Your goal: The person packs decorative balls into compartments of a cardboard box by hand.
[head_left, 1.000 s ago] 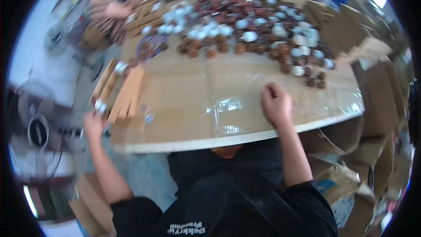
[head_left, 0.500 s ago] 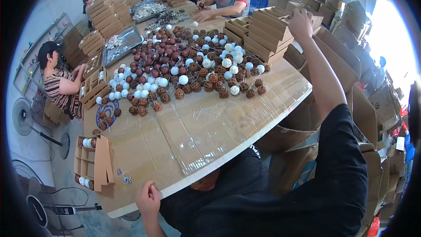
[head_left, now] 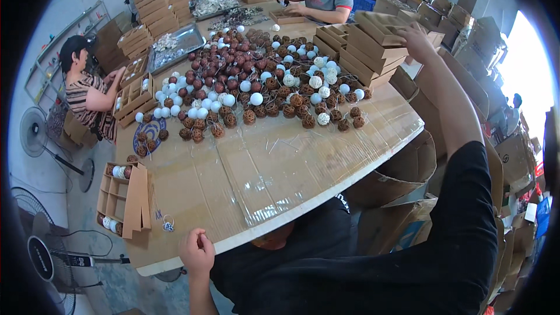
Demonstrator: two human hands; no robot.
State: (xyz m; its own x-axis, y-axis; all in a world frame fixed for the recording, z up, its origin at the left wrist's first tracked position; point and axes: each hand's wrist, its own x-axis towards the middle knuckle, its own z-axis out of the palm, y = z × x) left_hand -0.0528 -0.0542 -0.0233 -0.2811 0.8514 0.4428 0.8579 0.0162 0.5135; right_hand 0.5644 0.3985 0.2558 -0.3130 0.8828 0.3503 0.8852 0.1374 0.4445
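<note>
At the far right of the table my right hand (head_left: 417, 44) grips the edge of a cardboard compartment tray (head_left: 382, 27), which sits tilted on top of a stack of the same trays (head_left: 373, 58). My left hand (head_left: 197, 251) is by the near table edge, its fingers curled in and nothing showing in them. Close to it lies a small bluish beaded piece with a loop (head_left: 168, 224). Left of that is a partitioned box (head_left: 115, 198) with brown and white balls in its end compartments and its cardboard flap (head_left: 137, 198) to the side.
A large heap of brown wicker balls (head_left: 271, 83), dark red balls (head_left: 219, 64) and white balls (head_left: 256, 99) covers the table's middle. Metal trays (head_left: 175, 46) stand behind it. Co-workers sit at the far and left sides. Open cartons (head_left: 396, 166) crowd the right; fans (head_left: 35, 131) stand left.
The top tray on the right stack has tilted up in my right hand's grip. My left hand stays near the table edge. The view has shifted slightly, and a far co-worker now has a tray in front.
</note>
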